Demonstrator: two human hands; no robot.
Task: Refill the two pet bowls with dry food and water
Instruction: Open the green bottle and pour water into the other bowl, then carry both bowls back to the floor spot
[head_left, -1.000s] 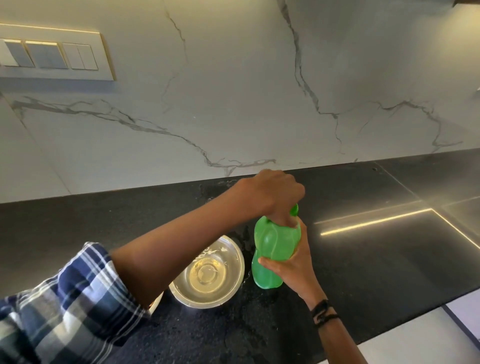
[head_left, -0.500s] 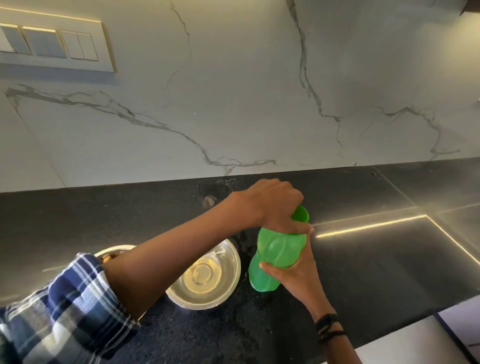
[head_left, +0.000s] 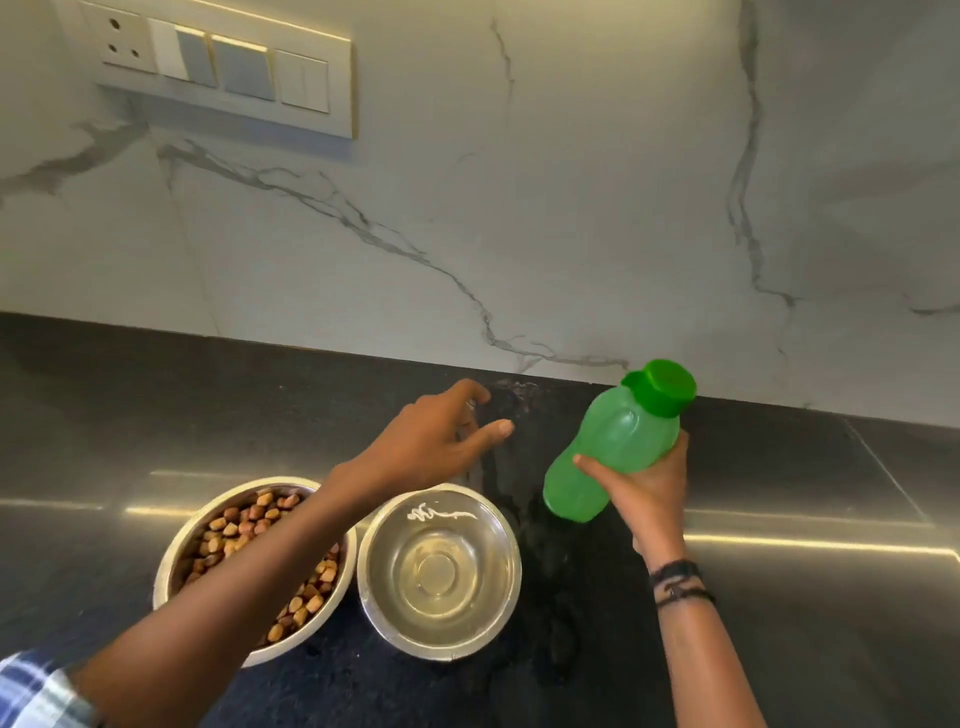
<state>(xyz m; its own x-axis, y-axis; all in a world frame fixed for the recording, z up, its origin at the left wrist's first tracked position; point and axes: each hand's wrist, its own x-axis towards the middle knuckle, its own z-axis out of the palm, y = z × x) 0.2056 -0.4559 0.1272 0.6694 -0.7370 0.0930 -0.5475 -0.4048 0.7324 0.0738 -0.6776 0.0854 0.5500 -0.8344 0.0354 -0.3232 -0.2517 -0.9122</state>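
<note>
A dark, speckled stone surface runs from left to right, backed by a white marble-look wall with grey veins, and bright strips of reflected light cross the stone. On the wall at far left a switch plate carries a socket and several rocker switches. Two steel bowls sit side by side, touching or nearly so, near the front: the left bowl holds brown dry food, the right bowl holds clear water. A wet patch darkens the stone just right of the water bowl and trails back towards the wall. The right hand has its grip closed around the lower body of a green bottle, which is tilted with its capped top leaning towards the wall and is raised off the stone to the right of the bowls. The left hand hovers beyond the bowls with its grip loose and empty, fingers spread. Its forearm crosses over the food bowl and hides part of the kibble. A plaid sleeve is cut off at the near left corner. Dark bands circle the right wrist. A small object behind the left fingers is too hidden to identify.
</note>
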